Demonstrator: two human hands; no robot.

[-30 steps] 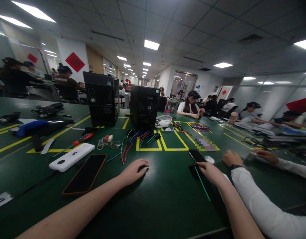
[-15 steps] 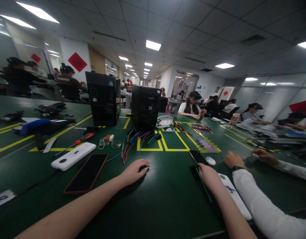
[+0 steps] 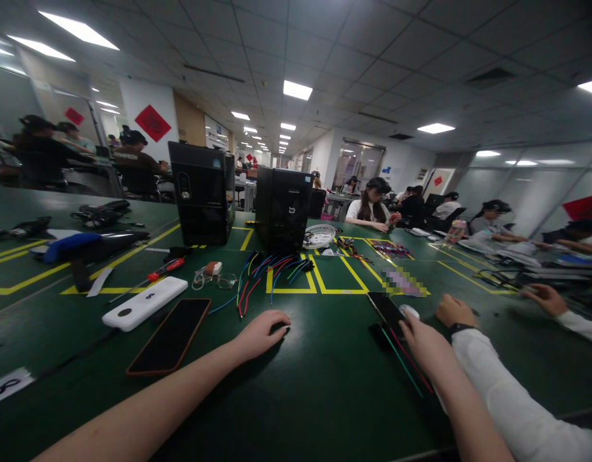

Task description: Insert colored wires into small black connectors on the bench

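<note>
My left hand (image 3: pixel 265 330) rests on the green tabletop, holding nothing, its thumb apart from the curved fingers. Just beyond it lies a loose bunch of blue, red and yellow wires (image 3: pixel 250 285). My right hand (image 3: pixel 421 333) is over the table beside a dark phone (image 3: pixel 388 310), fingers loosely bent and partly apart, with no held object visible. A green wire (image 3: pixel 402 362) and a red wire (image 3: pixel 418 369) lie side by side, just left of my right wrist. A white rounded object (image 3: pixel 410 312) is close to those fingertips, partly covered.
Left of my left hand are an orange-edged phone (image 3: pixel 170 335), a white power bank (image 3: pixel 145 303), a red-handled screwdriver (image 3: pixel 165 269) and eyeglasses (image 3: pixel 226 280). Two black computer towers (image 3: pixel 202 199) stand beyond. A co-worker's white sleeve (image 3: pixel 498 378) lies close at right.
My right hand has shifted right, off the phone's near end. A red wire now shows beside the green one. My left hand stays put; the co-worker's far hand has moved right.
</note>
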